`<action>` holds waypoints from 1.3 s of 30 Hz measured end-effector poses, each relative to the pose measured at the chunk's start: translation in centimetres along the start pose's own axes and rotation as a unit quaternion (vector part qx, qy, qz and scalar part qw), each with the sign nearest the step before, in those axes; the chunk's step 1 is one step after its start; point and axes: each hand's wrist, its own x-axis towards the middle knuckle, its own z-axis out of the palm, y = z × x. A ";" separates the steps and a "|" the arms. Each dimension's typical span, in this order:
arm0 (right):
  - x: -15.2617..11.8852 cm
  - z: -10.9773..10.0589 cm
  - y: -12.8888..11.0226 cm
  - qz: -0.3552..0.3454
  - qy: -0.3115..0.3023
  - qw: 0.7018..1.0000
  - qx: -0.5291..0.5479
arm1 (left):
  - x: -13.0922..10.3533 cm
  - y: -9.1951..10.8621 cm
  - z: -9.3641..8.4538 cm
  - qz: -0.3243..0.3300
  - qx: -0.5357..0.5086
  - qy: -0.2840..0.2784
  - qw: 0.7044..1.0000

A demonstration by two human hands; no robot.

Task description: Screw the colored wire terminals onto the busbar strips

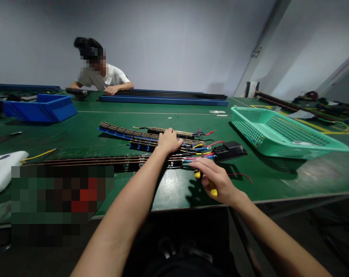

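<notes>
Pliers point(213, 188) in right hand point(219, 180)

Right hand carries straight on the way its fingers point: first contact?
Probably the coloured wires at the near end of the long strip. The right hand's fingertips look almost on them; depth is unclear, so it might pass just above.

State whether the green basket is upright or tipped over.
Upright. The green basket rests on the table with its open top facing up, its inner floor showing.
</notes>
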 end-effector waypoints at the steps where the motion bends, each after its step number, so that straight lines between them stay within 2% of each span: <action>1: 0.4 -0.3 -0.2 -0.016 -0.023 1.000 -0.005 | 0.0 0.0 0.1 0.001 0.002 0.001 1.000; 6: 2.6 -1.2 -1.7 -0.074 -0.150 0.983 -0.070 | 0.1 0.1 0.1 0.004 0.007 0.006 1.000; 11: 2.9 -0.4 -2.1 -0.047 -0.194 0.974 -0.104 | 0.0 0.1 0.0 0.004 0.002 0.007 1.000; 13: 2.5 0.2 -1.6 -0.052 -0.186 0.977 -0.091 | 0.0 0.0 0.0 0.006 -0.001 0.006 1.000; 15: 2.1 1.1 -1.0 -0.052 -0.129 0.988 -0.062 | 0.0 0.0 0.1 0.006 -0.003 0.006 1.000; 18: 1.9 2.3 -1.0 0.008 0.013 1.000 0.010 | 0.1 -0.1 0.2 0.005 -0.004 0.006 1.000; 21: 2.1 3.5 -2.0 0.096 0.146 0.984 0.042 | 0.1 -0.1 0.3 0.001 -0.003 0.003 1.000; 24: 2.0 4.5 -3.0 0.134 0.216 0.966 0.047 | 0.2 -0.1 0.3 0.002 -0.002 0.004 1.000; 27: 1.4 4.6 -3.0 0.088 0.249 0.961 0.077 | 0.2 -0.1 0.3 0.007 -0.004 0.006 1.000; 29: 0.9 4.2 -2.7 0.038 0.214 0.974 0.069 | 0.2 -0.1 0.3 0.004 -0.005 0.003 1.000; 32: 0.5 3.2 -2.2 -0.017 0.071 0.997 0.002 | 0.1 -0.1 0.2 -0.001 -0.005 -0.001 1.000; 34: 0.5 2.6 -2.0 -0.036 0.004 0.999 -0.037 | 0.1 -0.1 0.2 -0.001 -0.006 -0.001 1.000; 39: 0.4 2.1 -2.1 -0.079 -0.017 0.994 -0.080 | 0.0 -0.1 0.0 0.005 -0.006 0.004 1.000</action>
